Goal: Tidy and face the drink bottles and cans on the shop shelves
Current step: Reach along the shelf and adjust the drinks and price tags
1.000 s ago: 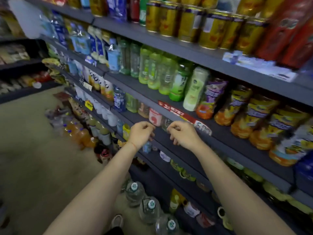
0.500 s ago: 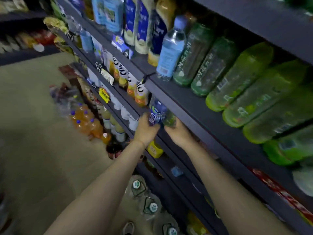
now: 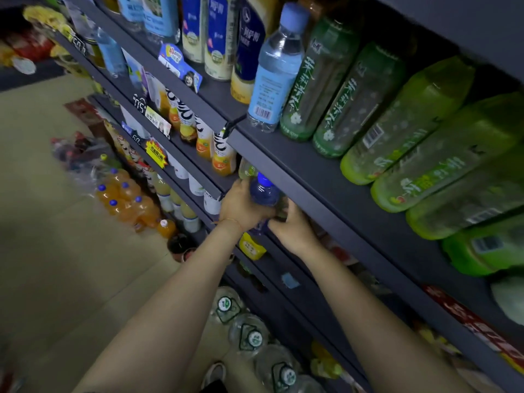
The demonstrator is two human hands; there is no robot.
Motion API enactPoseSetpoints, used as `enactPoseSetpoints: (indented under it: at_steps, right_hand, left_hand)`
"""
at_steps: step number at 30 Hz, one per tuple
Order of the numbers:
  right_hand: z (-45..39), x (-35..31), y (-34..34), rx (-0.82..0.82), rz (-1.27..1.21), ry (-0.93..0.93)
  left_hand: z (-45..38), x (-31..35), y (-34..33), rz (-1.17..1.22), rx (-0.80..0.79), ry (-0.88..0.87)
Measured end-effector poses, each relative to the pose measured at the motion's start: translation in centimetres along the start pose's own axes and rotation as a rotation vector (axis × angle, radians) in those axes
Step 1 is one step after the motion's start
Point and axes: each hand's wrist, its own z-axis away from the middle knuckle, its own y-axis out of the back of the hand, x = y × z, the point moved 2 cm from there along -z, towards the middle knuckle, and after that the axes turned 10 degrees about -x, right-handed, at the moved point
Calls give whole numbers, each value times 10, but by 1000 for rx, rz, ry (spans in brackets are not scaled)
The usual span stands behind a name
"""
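Several dark shelves [image 3: 297, 165] run up the right of the view, each loaded along its front lip so labels can be read from the aisle. On the upper one the green bottles [image 3: 419, 126] stand shoulder to shoulder, touching, with a pale blue water bottle [image 3: 276, 69] at the left end of their row; that bottle shows its barcode side, so by the look of it it has not yet been faced. One level down, orange juice bottles [image 3: 224, 158] line the edge in the same tight order.

The item being tidied is a small blue-capped bottle [image 3: 263, 191], held at the front of that lower level, just under the lip of the shelf above. The left hand [image 3: 241, 207] wraps round its side with curled fingers. The right hand [image 3: 292, 226] curls in from the other side and seems to grip a greenish bottle [image 3: 282, 207] just beside it, probably so both can be turned or set straight together; which of the two it clasps cannot be told for sure.

The blue-capped bottle's label and base are covered by the hands. The overhanging shelf edge hides whatever stands behind it. Small price tags [image 3: 157, 120] clipped to the shelf fronts are too blurred to read.
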Motion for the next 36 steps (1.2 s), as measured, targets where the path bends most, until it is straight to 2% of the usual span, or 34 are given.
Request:
enactPoseSetpoints:
  at_steps: [5, 10, 14, 18, 21, 26, 30, 33, 36]
  right_hand:
    - [66, 16, -1, -91, -130, 17]
    - [141, 38, 18, -44, -128, 29]
    - [230, 67, 51, 25, -107, 47]
    - [337, 108, 110, 133, -145, 91]
    - [419, 137, 167, 220, -132, 144]
    - [545, 168, 263, 390, 8, 165]
    - [619, 190, 326, 502, 191, 86]
    - [661, 212, 358, 645, 277, 5]
    - [693, 231, 377, 853, 207, 43]
  left_hand:
    - [53, -3, -33, 221, -115, -10]
    - [119, 22, -88, 396, -165, -45]
    - [184, 59, -154, 399, -172, -131]
    - [255, 121, -234, 377, -174, -235]
    - [308, 180, -301, 342, -198, -376]
    - [378, 277, -401, 343, -174, -573]
    - [421, 336, -463, 261, -166, -730]
    - [436, 365, -502, 233, -254, -886]
    - [447, 389, -524, 157, -231, -1035]
